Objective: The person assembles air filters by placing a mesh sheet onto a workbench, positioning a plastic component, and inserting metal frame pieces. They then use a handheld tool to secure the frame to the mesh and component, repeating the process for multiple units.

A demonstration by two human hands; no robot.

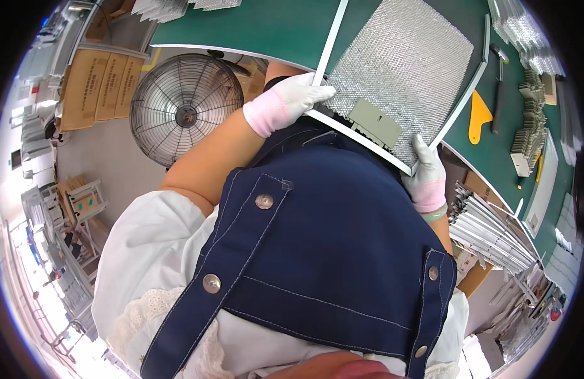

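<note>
A silver metal mesh panel (409, 63) lies within a thin white frame (334, 126) at the near edge of the green table (260, 28). My left hand (297, 100), in a white and pink glove, is closed on the frame's near left corner, with the fingers over the strip. At the near right corner, my gloved right hand (428, 174) grips the frame, thumb up along its side and the other fingers mostly hidden. A flat grey-green plate (375, 122) with small teeth along one edge rests on the mesh, beside the near strip.
On the table's right are a yellow scraper (479, 117), a black-handled hammer (498, 95) and a row of stacked metal pieces (529, 120). More mesh (525, 31) is piled at the far right. A floor fan (186, 114) and cartons (87, 88) stand left; white strips (488, 227) lie below right.
</note>
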